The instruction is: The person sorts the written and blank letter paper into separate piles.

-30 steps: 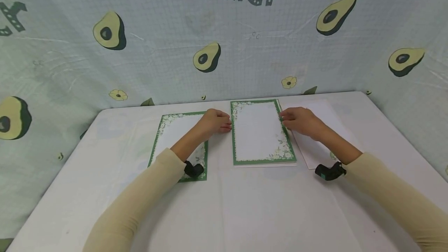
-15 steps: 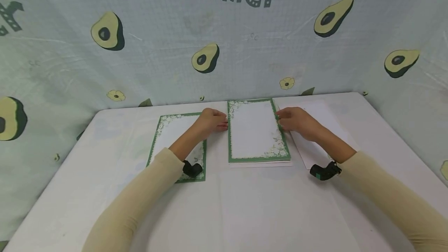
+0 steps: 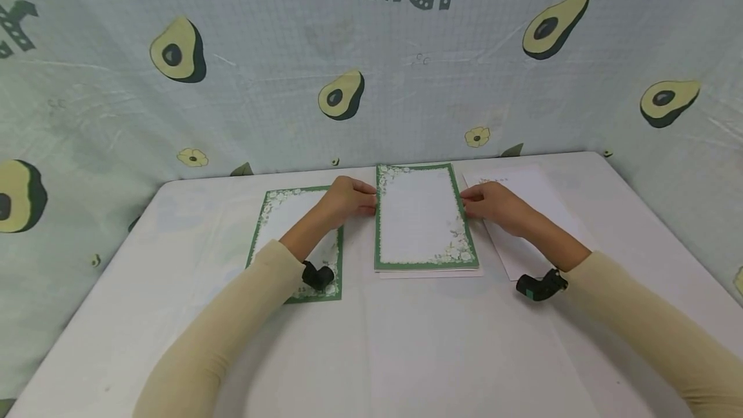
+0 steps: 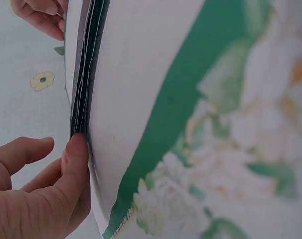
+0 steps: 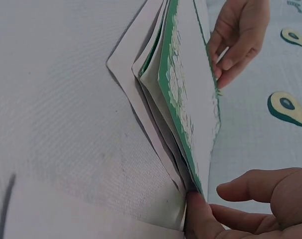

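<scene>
A stack of paper sheets (image 3: 415,218) lies at the back middle of the table, its top sheet bordered in green with white flowers. My left hand (image 3: 353,197) touches the stack's left edge with its fingertips; in the left wrist view the thumb stands apart from the layered edges. At the opposite side, my right hand (image 3: 492,205) touches the right edge. Its thumb (image 5: 250,185) is raised off the paper in the right wrist view, where the sheets fan slightly apart at the near corner. Neither hand curls round the stack.
Left of the stack lies another green-bordered sheet (image 3: 293,211), partly under my left forearm. A pale sheet (image 3: 522,257) lies on the right, partly covered by my right hand and wrist. An avocado-print cloth (image 3: 261,102) hangs behind the white table (image 3: 429,347).
The sheets' right edges, which stuck out unevenly before, now line up more closely. My right fingers have shifted slightly down along the edge. The left hand stays at the left side.
</scene>
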{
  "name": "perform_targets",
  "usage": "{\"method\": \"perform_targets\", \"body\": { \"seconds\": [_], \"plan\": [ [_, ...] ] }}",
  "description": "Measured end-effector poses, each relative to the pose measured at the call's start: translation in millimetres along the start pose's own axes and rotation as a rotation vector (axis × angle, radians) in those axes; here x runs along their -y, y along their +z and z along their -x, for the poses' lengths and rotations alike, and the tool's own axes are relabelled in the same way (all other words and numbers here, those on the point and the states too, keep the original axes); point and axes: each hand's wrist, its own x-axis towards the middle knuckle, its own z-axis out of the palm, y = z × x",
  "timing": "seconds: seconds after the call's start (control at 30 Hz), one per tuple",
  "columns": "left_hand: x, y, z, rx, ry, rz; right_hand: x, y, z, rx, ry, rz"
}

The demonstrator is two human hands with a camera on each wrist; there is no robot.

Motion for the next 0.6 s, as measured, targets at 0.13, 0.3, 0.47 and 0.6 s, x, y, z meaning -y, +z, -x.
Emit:
{"method": "perform_targets", "body": {
  "seconds": [0.13,0.3,0.47,0.6],
  "plan": [
    [2.0,-0.4,0.0,0.009,0.002,-0.003,-0.2,0.5,0.0,0.003,0.012,0.0],
    [4.4,-1.1,0.0,0.022,0.028,-0.033,-0.9,0.8,1.7,-0.006,-0.01,0.032],
    [4.4,-1.8,1.4,0.019,0.051,-0.055,-0.6,0.8,1.8,-0.024,-0.016,0.036],
    [4.0,-2.5,1.6,-0.02,0.057,-0.077,0.0,-0.6,-1.4,-0.043,-0.021,0.03]
  ]
}}
